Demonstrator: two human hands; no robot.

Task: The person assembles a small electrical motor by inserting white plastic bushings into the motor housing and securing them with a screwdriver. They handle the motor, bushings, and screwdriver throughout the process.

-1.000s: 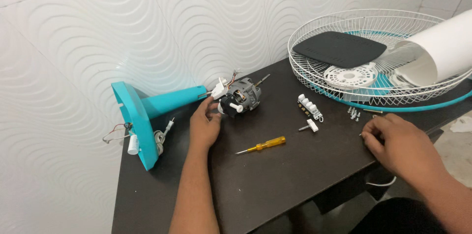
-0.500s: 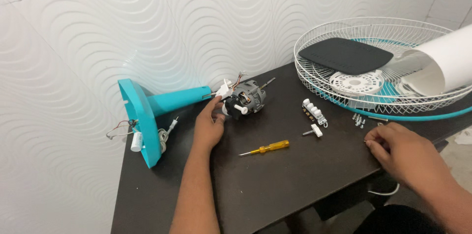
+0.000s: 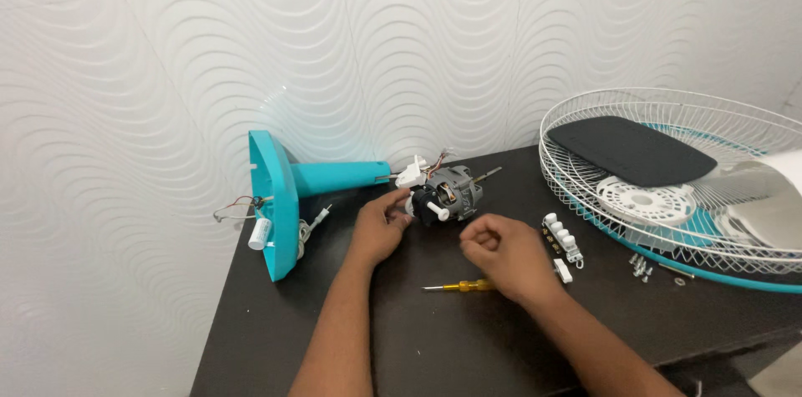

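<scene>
Surface: dark brown rectangular tabletop [image 3: 468, 347], set against a white wavy-patterned wall.
Left end: teal plastic fan stand [image 3: 288, 192] lying on its side, base upright.
Centre: grey metal fan motor [image 3: 449, 195]; yellow-handled screwdriver [image 3: 461, 286] lying flat.
Right of centre: white push-button switch block [image 3: 562, 237]; small loose metal screws [image 3: 642, 266].
Right end: white wire fan guard [image 3: 668, 180], overhanging the edge.

Teal fan stand [image 3: 288, 192], yellow-handled screwdriver [image 3: 458, 286]
</scene>
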